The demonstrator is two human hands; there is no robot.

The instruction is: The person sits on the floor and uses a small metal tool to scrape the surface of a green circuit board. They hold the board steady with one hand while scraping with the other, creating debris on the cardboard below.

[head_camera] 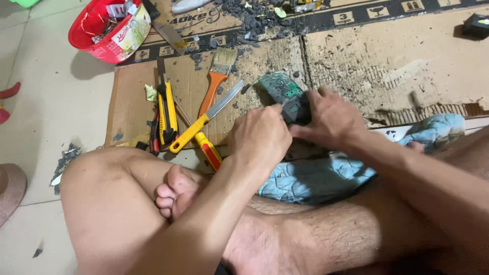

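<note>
Where both hands meet, green circuit board point(280, 87) amid crowded tools.

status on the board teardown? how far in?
Done: dark debris litters the cardboard, so much has already been scraped off. In hand: left hand and right hand grip a dark block on the green circuit board. Left: block still attached; knife and brush lie idle.
</note>
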